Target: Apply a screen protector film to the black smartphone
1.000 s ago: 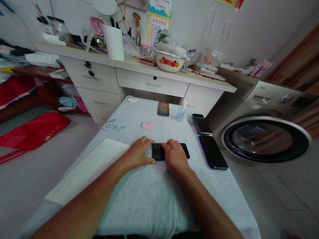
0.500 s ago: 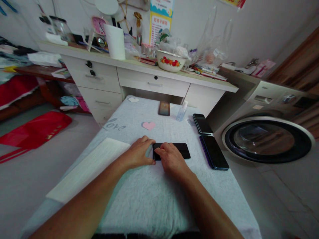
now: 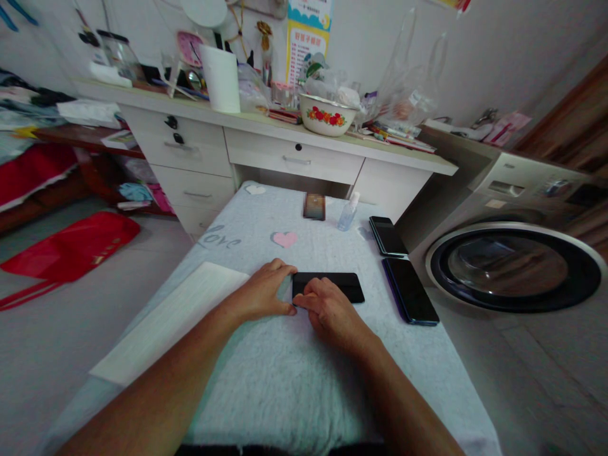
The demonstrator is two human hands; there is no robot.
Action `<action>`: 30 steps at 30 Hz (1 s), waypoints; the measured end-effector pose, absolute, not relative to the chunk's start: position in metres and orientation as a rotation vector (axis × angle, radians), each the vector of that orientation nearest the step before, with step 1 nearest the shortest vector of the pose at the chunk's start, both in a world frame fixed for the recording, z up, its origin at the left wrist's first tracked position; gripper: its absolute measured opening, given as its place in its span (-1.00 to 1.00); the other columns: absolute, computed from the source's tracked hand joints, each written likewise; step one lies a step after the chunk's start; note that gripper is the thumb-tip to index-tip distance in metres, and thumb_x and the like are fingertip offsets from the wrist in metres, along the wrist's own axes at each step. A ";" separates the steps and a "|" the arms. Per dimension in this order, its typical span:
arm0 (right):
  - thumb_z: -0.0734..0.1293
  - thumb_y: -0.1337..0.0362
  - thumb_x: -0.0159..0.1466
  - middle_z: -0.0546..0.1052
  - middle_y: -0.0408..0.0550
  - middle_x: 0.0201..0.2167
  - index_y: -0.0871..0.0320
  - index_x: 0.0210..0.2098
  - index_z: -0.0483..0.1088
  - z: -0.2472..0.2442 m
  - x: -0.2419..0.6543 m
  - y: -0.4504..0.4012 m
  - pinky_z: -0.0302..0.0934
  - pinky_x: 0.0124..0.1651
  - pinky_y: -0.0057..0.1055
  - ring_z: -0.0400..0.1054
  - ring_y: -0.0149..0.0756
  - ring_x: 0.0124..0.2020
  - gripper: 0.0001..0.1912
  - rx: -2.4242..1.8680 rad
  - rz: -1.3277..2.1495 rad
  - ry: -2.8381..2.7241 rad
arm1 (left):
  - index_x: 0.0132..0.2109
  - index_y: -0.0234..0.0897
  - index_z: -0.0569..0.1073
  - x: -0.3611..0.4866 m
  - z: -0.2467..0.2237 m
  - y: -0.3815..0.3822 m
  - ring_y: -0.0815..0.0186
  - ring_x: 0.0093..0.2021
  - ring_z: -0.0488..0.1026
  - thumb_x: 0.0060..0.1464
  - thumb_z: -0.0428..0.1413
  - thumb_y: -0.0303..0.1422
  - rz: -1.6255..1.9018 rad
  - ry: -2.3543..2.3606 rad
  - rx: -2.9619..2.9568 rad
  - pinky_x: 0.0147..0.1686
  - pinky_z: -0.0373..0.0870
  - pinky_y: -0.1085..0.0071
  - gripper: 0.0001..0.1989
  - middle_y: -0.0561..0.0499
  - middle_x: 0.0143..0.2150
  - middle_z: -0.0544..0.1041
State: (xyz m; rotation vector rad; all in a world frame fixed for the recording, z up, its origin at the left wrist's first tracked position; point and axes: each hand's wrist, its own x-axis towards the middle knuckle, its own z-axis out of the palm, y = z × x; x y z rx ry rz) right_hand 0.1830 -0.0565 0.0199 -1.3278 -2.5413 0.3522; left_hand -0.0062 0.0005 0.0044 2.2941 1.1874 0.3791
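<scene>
The left hand (image 3: 263,291) clamps the left end of the phone (image 3: 350,287) between spread thumb and forefinger, mid-frame; the right hand (image 3: 332,311) bunches its fingers at the near-left corner, its contents hidden. Handling looks under way, though how much is done or left cannot be told. Two other phones (image 3: 411,291) lie untouched at right, near the bottle (image 3: 348,213).

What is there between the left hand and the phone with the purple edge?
The black phone lies there, the right hand partly over it; then a bare strip of cloth before the purple-edged phone. The head view shows this.
</scene>
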 end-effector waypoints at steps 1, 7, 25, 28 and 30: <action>0.16 0.51 0.17 0.33 -0.09 -0.26 0.05 -0.20 0.44 0.020 0.184 -0.057 0.02 -0.18 -0.40 0.12 -0.31 -0.26 -0.66 -1.316 0.356 -2.539 | 0.10 -0.22 0.27 -0.006 0.004 0.001 0.14 0.00 0.29 -0.29 0.27 -0.20 0.381 1.189 2.294 0.01 0.25 0.28 -0.27 -0.08 -0.02 0.31; 0.17 0.48 0.20 0.34 -0.05 -0.28 0.05 -0.14 0.46 0.014 0.189 -0.054 0.03 -0.22 -0.39 0.14 -0.29 -0.27 -0.64 -1.414 0.286 -2.467 | 0.08 -0.20 0.29 -0.007 0.002 0.001 0.14 -0.02 0.30 -0.28 0.27 -0.17 0.390 1.192 2.295 -0.01 0.26 0.26 -0.28 -0.06 -0.04 0.30; 0.16 0.51 0.19 0.33 -0.09 -0.27 0.04 -0.18 0.44 0.019 0.183 -0.060 0.02 -0.20 -0.39 0.11 -0.30 -0.27 -0.65 -1.317 0.331 -2.521 | 0.09 -0.20 0.29 -0.007 0.004 0.001 0.13 0.00 0.30 -0.28 0.27 -0.21 0.398 1.186 2.285 0.01 0.26 0.26 -0.29 -0.07 -0.03 0.33; 0.19 0.52 0.13 0.33 -0.09 -0.29 0.04 -0.21 0.46 0.021 0.187 -0.060 0.03 -0.21 -0.40 0.12 -0.31 -0.27 -0.65 -1.321 0.321 -2.520 | 0.09 -0.21 0.30 -0.007 0.003 0.001 0.13 -0.01 0.30 -0.28 0.27 -0.21 0.410 1.182 2.291 0.00 0.26 0.26 -0.28 -0.07 -0.04 0.32; 0.19 0.52 0.12 0.34 -0.09 -0.29 0.06 -0.23 0.47 0.021 0.190 -0.059 0.03 -0.21 -0.40 0.13 -0.31 -0.27 -0.65 -1.352 0.296 -2.515 | 0.09 -0.20 0.29 -0.006 0.003 0.001 0.13 -0.01 0.30 -0.27 0.27 -0.19 0.410 1.182 2.296 -0.01 0.26 0.26 -0.29 -0.06 -0.04 0.32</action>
